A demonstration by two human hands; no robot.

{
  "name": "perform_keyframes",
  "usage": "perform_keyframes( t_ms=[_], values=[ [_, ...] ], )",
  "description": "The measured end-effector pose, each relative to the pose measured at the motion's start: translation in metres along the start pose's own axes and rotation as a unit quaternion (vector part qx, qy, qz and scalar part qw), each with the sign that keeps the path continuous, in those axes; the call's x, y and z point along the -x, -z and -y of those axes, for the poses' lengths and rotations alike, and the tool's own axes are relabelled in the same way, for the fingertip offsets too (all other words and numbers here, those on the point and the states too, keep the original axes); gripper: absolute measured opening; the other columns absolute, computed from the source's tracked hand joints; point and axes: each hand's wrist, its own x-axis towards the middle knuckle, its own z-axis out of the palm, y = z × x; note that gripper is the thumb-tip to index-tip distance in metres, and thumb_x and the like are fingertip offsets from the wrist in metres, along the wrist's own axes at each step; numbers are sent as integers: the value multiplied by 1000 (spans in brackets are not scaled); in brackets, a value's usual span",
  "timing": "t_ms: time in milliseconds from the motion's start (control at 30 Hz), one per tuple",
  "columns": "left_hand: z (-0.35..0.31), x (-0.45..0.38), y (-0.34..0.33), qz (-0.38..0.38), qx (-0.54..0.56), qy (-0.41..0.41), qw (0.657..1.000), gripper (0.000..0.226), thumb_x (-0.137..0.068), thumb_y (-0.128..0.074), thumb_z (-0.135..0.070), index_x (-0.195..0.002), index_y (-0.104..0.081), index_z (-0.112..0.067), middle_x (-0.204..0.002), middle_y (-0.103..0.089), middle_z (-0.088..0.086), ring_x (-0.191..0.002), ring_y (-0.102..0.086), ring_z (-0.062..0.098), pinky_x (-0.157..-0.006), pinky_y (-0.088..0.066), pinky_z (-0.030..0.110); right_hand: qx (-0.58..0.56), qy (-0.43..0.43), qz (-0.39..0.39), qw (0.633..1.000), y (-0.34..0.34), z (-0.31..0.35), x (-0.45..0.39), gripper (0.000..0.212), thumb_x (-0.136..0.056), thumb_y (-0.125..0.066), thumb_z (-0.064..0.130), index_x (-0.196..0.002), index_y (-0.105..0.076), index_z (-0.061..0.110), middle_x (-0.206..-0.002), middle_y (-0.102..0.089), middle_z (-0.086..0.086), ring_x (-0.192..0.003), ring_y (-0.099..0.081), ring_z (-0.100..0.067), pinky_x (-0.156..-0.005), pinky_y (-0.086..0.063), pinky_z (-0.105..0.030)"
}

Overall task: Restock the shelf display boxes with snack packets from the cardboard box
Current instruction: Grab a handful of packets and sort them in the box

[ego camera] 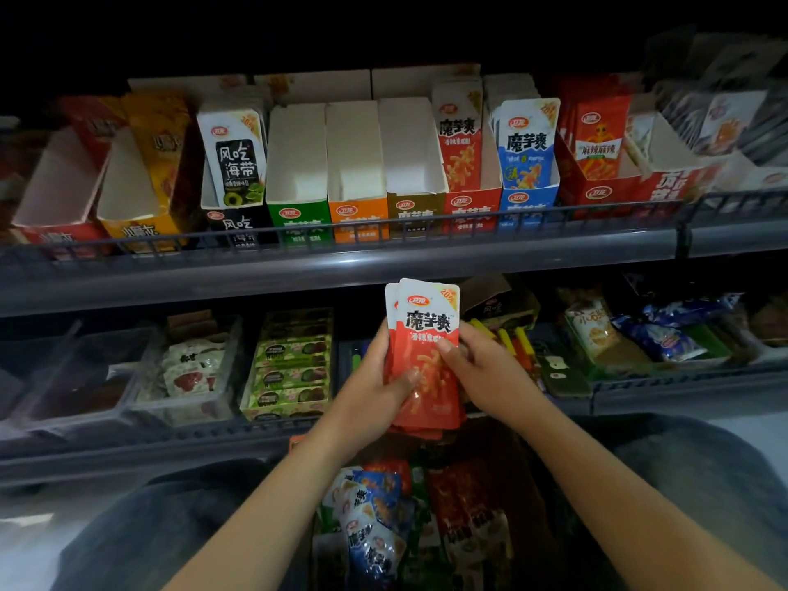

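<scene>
A stack of red and white snack packets (426,334) stands upright in front of the lower shelf, held between both hands. My left hand (375,390) grips its left edge with the thumb across the front. My right hand (482,368) grips the right edge, thumb on the front. Below, between my knees, the cardboard box (528,484) holds several blue, red and green packets (375,518). On the upper shelf, the red display box (469,206) holds matching red packets. The green (298,215), orange (358,215) and brown (415,211) display boxes beside it look empty.
A wire rail (383,232) runs along the upper shelf's front edge. The black box (234,223) and blue box (526,202) hold packets. The lower shelf carries clear bins (183,377), green packs (290,364) and mixed snacks (639,339) at the right.
</scene>
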Motion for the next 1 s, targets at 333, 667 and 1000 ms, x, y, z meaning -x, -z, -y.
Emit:
perform_keyframes(
  t_ms=[333, 667, 1000],
  values=[
    [-12, -11, -18, -108, -8, -48, 993, 46, -103, -32, -24, -134, -19, -55, -126, -47, -22, -108, -52, -11, -86, -49, 15, -45, 48, -84, 994, -14, 9, -2, 36, -100, -39, 28, -135, -43, 25, -96, -57, 23, -86, -55, 12, -65, -41, 1],
    [-61, -54, -24, -178, -31, -70, 981, 38, -99, -46, -23, -134, -42, -35, -125, -56, -8, -108, -58, 6, -90, -52, 30, -48, 57, -154, 985, 38, 42, -31, 19, -95, -51, 28, -114, -48, 26, -78, -64, 14, -65, -60, 9, -57, -44, -5],
    [-141, -134, -7, -191, -105, -118, 969, 29, -91, -60, -16, -119, -54, -19, -102, -64, -6, -89, -64, 8, -71, -54, 23, 43, 63, -174, 982, 114, 97, -102, 22, -93, -55, 34, -108, -46, 21, -84, -64, 3, -77, -63, -12, -61, -47, -24]
  ],
)
